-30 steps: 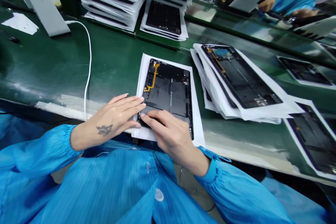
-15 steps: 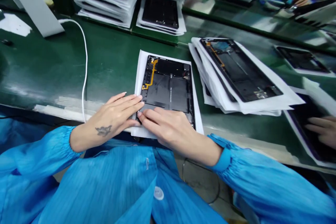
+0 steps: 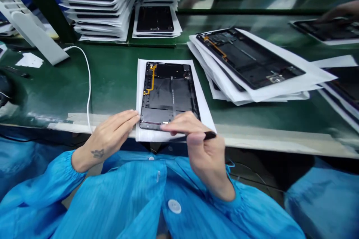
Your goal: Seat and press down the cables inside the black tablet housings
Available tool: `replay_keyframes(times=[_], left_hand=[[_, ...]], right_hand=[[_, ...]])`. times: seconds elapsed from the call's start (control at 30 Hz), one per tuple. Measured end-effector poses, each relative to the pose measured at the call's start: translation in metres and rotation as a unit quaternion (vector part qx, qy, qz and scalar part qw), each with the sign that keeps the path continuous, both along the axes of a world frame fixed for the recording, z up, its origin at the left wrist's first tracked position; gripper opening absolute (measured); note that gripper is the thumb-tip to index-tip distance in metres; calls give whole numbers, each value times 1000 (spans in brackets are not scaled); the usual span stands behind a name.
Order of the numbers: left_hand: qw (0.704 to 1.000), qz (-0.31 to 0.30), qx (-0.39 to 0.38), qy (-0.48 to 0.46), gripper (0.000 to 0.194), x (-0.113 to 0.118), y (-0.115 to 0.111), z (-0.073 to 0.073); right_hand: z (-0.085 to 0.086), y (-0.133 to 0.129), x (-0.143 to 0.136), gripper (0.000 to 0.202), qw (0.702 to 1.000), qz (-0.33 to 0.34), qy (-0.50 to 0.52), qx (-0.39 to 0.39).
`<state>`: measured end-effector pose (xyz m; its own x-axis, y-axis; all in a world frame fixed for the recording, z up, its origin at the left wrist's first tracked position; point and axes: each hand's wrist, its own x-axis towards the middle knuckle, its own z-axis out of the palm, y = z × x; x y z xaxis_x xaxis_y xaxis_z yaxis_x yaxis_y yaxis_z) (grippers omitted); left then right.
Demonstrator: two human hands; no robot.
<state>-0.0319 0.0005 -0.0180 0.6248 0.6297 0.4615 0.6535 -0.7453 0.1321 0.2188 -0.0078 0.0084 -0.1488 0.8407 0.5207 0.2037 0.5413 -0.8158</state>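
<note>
An opened tablet shell (image 3: pixel 162 99) with an orange flex cable (image 3: pixel 153 78) lies on a white sheet (image 3: pixel 204 119) at the bench's front edge. My left hand (image 3: pixel 113 130) rests flat beside its lower left corner, fingers stretched and fingertips at the edge. Over the lower right part of the shell is my right hand (image 3: pixel 200 142). Its curled thumb and palm hold a dark slim tool (image 3: pixel 210 135), mostly hidden, so its kind is unclear. The index fingertip reaches the shell's bottom edge, close to a thin dark wire (image 3: pixel 151 122).
To the right lies a pile of tablet shells between white sheets (image 3: pixel 249 59). Tall sheet-layered stacks (image 3: pixel 98 7) stand at the back left. A white cable (image 3: pixel 89 82) crosses the bench on the left. A co-worker's hand (image 3: pixel 340 11) is at another tablet, upper right.
My right hand has moved right along the shell's bottom edge and turned, and a dark tool now shows in it. My left hand has drawn back slightly left. The view has shifted.
</note>
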Motion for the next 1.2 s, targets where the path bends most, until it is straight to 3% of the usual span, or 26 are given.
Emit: replay_keyframes(times=[0.23, 0.33, 0.43, 0.57, 0.77, 0.9, 1.2], left_hand=[[998, -27, 46, 19, 37, 11, 2, -1], [998, -29, 49, 13, 35, 12, 5, -1], [999, -28, 42, -2, 33, 13, 7, -2], [999, -30, 32, -22, 33, 14, 6, -4], [997, -24, 69, -18, 33, 15, 4, -9], [997, -18, 67, -25, 34, 15, 3, -9], [999, -29, 39, -20, 35, 15, 3, -9]], right_hand=[[-14, -1, 12, 49, 989, -35, -15, 140], [-10, 5, 16, 51, 965, -54, -150, 210], [0, 15, 16, 41, 948, -25, -268, 172], [2, 20, 16, 5, 958, 15, -256, 131], [-22, 6, 6, 27, 946, 39, -239, 216], [-36, -3, 4, 39, 936, 39, -265, 227], [-50, -13, 19, 61, 951, -46, -227, 205]])
